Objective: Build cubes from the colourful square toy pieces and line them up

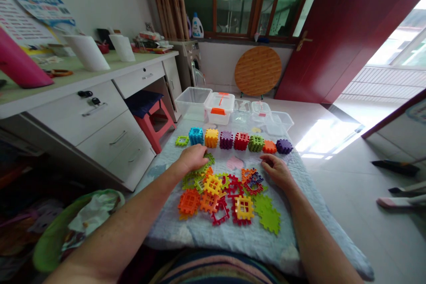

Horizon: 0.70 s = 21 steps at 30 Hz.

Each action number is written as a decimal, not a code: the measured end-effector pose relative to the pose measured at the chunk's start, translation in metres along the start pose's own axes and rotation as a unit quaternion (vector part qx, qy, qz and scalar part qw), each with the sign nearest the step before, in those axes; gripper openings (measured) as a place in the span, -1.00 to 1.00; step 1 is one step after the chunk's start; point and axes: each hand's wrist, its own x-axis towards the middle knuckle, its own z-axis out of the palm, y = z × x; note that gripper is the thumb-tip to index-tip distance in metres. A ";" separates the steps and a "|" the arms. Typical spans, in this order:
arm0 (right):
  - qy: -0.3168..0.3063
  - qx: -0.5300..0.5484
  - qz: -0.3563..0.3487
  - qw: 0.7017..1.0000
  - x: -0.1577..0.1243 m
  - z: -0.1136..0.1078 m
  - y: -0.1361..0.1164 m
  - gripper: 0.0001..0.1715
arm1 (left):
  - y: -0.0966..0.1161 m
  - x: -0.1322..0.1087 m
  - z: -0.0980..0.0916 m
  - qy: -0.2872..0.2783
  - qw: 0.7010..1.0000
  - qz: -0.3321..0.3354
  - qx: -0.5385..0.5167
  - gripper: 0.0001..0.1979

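Note:
My left hand is closed at the far left of a loose pile, its fingers on a green interlocking tile; part of the grip is hidden. My right hand hovers right of the pile, fingers loosely curved with a gap at the thumb, holding nothing. Between my forearms lie yellow window tiles, orange tiles, red frames and flat green tiles. Beyond my hands runs a row of stacks: blue, yellow, purple, red, green, orange and dark purple.
A single green frame lies at the row's left end. Clear plastic bins and a lidded box with orange latches stand at the table's far edge. A red stool and white desk are on the left.

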 end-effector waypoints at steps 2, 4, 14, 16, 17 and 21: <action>0.000 0.001 0.001 1.000 0.000 0.000 0.000 -0.66 | -0.002 0.005 0.001 -0.005 1.000 -0.011 -0.022 -0.73; -0.002 0.003 0.002 1.000 0.000 0.000 0.000 -0.66 | -0.005 0.008 0.001 -0.013 0.999 -0.013 -0.050 -0.70; -0.004 0.005 0.002 1.000 0.001 0.000 0.000 -0.65 | 0.009 0.002 -0.010 0.063 0.975 0.063 -0.204 -0.85; -0.002 -0.002 0.001 1.000 0.001 0.001 0.001 -0.65 | 0.023 -0.001 -0.011 0.106 0.969 0.093 -0.202 -0.91; -0.002 -0.004 0.001 1.000 0.001 0.001 0.001 -0.65 | 0.029 -0.002 -0.011 0.118 0.970 0.107 -0.186 -0.94; 0.001 0.004 0.004 1.000 0.000 0.001 0.001 -0.66 | 0.044 -0.009 -0.006 0.069 0.977 0.158 -0.128 -0.92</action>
